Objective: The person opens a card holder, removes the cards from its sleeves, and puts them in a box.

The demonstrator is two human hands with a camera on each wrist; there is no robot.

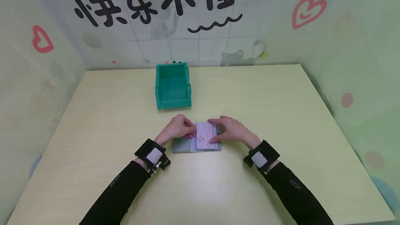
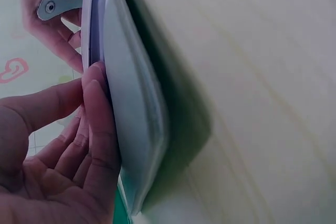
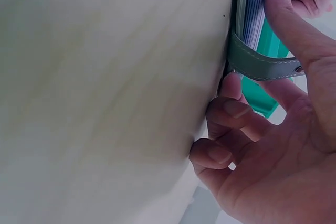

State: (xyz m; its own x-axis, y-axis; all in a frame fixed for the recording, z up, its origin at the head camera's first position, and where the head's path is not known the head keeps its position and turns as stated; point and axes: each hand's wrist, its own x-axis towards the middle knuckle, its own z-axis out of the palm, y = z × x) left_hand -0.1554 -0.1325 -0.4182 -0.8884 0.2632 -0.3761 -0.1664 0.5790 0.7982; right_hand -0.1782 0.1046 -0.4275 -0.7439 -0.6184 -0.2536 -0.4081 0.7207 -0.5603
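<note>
Both hands pinch pink card stack [image 1: 206, 135] over grey wallet [image 1: 184, 147]: left hand [image 1: 176, 129], right hand [image 1: 230, 130]; uneven pressure could fan the cards

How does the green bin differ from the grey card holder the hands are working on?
The green bin stands untouched at the far side of the table; the grey card holder lies flat near the person, with the left hand and right hand on it. The bin is tall and open-topped; the holder is thin. Both rest on the table.
</note>
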